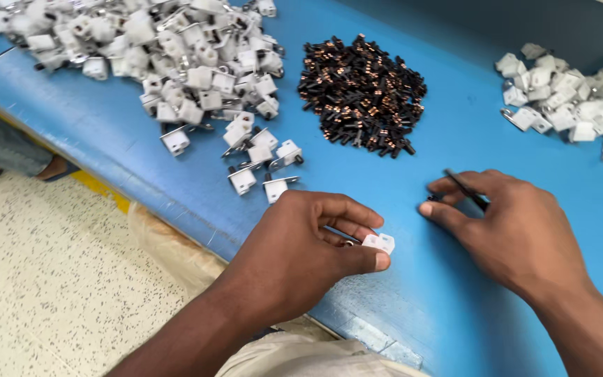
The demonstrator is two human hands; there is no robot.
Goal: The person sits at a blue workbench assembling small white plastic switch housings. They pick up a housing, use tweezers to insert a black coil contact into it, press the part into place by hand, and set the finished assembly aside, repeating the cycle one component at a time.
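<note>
My left hand (301, 251) pinches a small white plastic part with a metal tab (378, 242) between thumb and fingers, just above the blue table (441, 300). My right hand (511, 230) rests on the table to the right and holds thin black tweezers (465, 188); its fingertips press on a tiny dark piece (433, 198) on the surface. A heap of small black and copper pieces (361, 94) lies straight ahead of both hands.
A big pile of white parts with metal tabs (162, 49) spreads over the far left, with a few strays (259, 164) near my left hand. A smaller white pile (567, 101) sits at the far right. The table's front edge runs diagonally over a speckled floor (43, 286).
</note>
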